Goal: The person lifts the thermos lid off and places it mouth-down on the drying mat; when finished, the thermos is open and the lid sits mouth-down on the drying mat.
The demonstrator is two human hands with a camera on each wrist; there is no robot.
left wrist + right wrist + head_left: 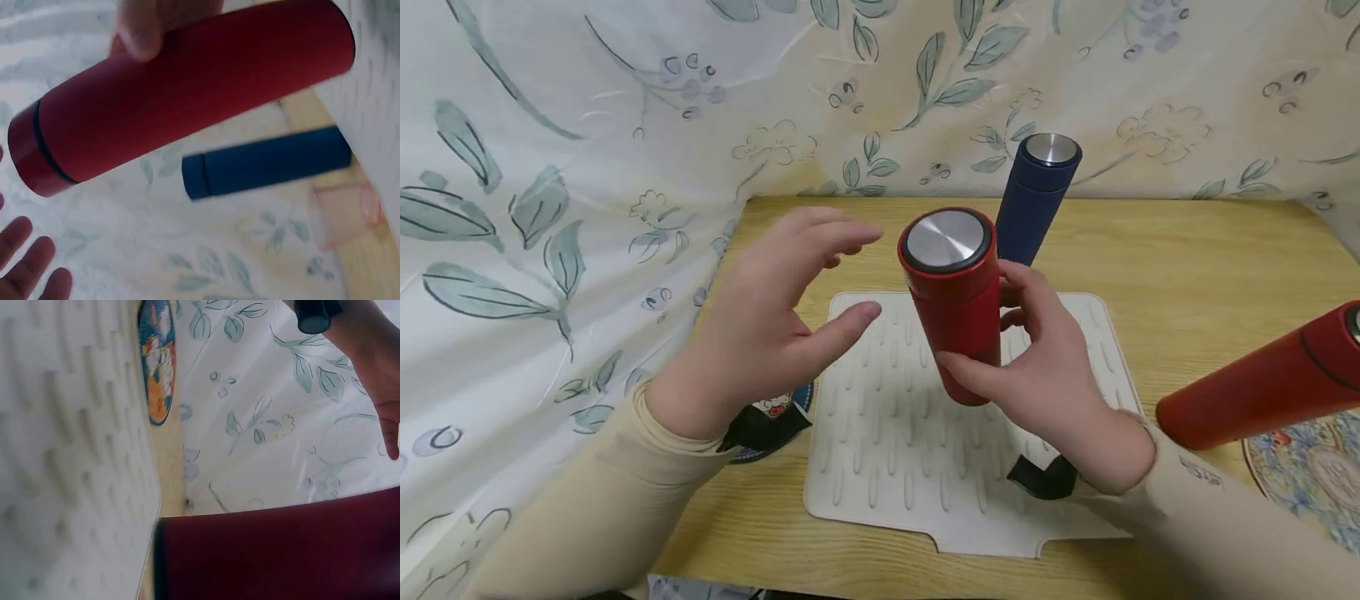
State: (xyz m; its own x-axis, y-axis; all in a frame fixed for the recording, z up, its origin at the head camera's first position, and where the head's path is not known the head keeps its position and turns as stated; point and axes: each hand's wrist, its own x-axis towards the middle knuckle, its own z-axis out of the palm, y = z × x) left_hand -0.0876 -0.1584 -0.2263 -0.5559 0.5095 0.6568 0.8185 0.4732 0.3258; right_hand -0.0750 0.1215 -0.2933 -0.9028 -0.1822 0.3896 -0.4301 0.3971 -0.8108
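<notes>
My right hand (1037, 358) grips a red thermos flask (955, 333) round its side, thumb in front and fingers behind. The flask has a brushed steel lid top and leans slightly over the white ridged mat (880, 467); I cannot tell whether its base touches the mat. To the left of it, my left hand (775, 308) is raised with thumb and fingers spread, apart from the flask and holding nothing. In the left wrist view the red flask (187, 94) crosses the upper part, with right-hand fingers (140, 31) on it.
A blue thermos flask (1037, 196) stands behind the mat. Another red flask (1255, 379) stands at the right, beside a round patterned mat (1322, 475). Under my left wrist lies a blue-rimmed round piece (801, 408). Floral sheeting (880, 92) hangs behind the wooden table (1195, 258).
</notes>
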